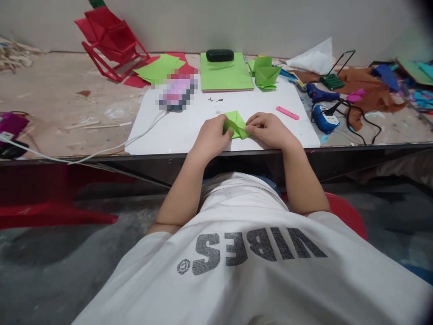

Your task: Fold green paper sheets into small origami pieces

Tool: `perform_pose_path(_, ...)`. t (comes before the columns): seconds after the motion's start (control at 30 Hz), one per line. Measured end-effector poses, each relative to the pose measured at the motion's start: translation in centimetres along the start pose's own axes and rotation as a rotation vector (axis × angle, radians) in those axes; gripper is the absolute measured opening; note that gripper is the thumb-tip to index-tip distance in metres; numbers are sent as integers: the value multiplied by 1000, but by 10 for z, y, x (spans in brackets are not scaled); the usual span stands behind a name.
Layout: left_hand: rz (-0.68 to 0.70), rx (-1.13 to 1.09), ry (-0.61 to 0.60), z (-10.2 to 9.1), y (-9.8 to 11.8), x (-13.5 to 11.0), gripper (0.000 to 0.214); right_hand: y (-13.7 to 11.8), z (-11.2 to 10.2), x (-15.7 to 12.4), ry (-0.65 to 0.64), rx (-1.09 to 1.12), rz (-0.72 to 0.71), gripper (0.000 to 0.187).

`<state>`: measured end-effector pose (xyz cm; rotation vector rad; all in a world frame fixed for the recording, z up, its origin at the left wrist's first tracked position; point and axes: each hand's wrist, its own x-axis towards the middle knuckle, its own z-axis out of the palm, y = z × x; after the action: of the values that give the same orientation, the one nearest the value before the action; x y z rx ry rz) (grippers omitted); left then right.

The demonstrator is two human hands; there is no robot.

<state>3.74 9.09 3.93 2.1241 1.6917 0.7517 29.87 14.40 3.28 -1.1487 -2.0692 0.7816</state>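
A partly folded piece of green paper lies low over the white board, close to the table's front edge. My left hand grips its left side, thumb in front and fingers behind. On the opposite side, my right hand pinches the paper's right corner between thumb and fingertips. Creases and raised flaps show in the paper between both hands. To the right of my right hand lies a small pink cutter-like strip.
Behind are a green paper stack with a black case on it, folded green pieces and a phone on a white cable. A red paper chair model stands left; a glue gun and blue extension socket lie right.
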Motion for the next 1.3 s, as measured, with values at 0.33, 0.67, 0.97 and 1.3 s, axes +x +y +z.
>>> perform_pose_path(0.33,11,38,-36,-3,-4,14,26,10,-2,11,-26,-31,-10,7)
perform_pose_path(0.67,0,4,99,7,-8,6,51,13,5,6,30,-23,44,9)
perform_pose_path(0.97,180,225,-1,4,3,-21,26,-5,0,2,-23,-80,109,11)
perform_pose_path(1.3,336,266,-155,-1,-10,-35,87,-8,0,3,-33,-103,104,11)
